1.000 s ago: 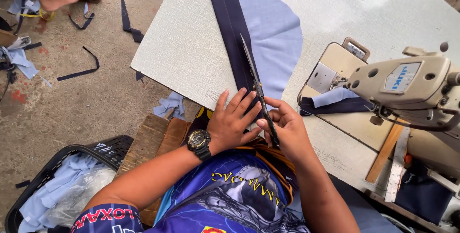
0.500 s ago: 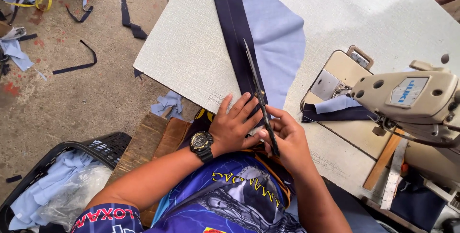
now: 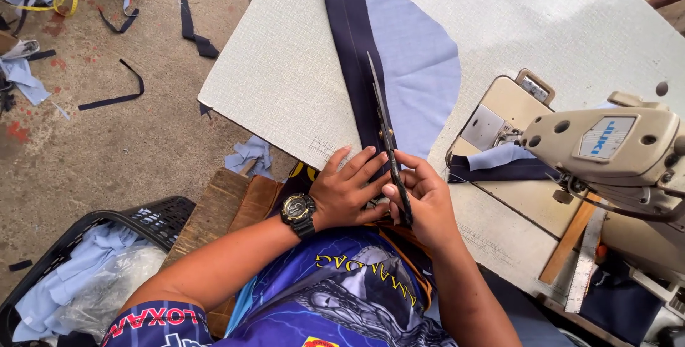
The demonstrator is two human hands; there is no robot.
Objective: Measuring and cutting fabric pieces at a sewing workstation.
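Right hand (image 3: 422,200) grips scissors (image 3: 385,133), handles hidden in fist, blades along navy strip (image 3: 351,54) on white table (image 3: 285,68). Left hand (image 3: 349,190) flat, fingers spread, pinning strip's near end; light-blue fabric (image 3: 417,68) alongside.

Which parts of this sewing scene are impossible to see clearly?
Head view only:
- Handles of the dark metal scissors: covered by the right hand.
- Navy fabric strip near end: under the left hand.
- Cream sewing machine: cut by right edge.
- Black plastic basket: cut by bottom-left corner.
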